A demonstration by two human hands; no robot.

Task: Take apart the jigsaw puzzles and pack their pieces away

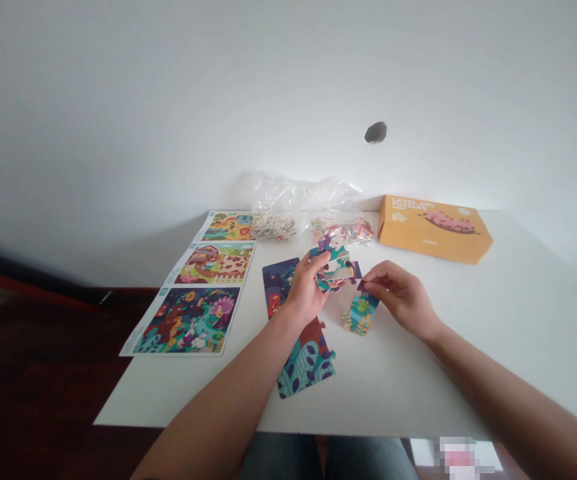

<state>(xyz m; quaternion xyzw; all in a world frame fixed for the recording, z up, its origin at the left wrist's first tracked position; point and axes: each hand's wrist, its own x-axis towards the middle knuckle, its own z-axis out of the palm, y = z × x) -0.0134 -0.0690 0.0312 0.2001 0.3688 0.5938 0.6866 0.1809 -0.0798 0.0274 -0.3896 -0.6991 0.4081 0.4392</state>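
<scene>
My left hand is wrapped round a fanned stack of puzzle pieces, printed in teal, white and purple. Beside the stack, thumb and fingertips of my right hand pinch the edge of a dark purple puzzle piece, mostly hidden. Just below those fingertips is a corner section with green leaves and yellow plants; whether it touches the fingers I cannot tell. Under my left forearm lies a joined strip of puzzle, dark blue at the top, teal leaves at the bottom, its middle partly covered.
At left a printed picture sheet shows three scenes. Clear bags hold more puzzle pieces near the wall, and a second bagged pile is beside them. A yellow puzzle box stands at the back right of the white table.
</scene>
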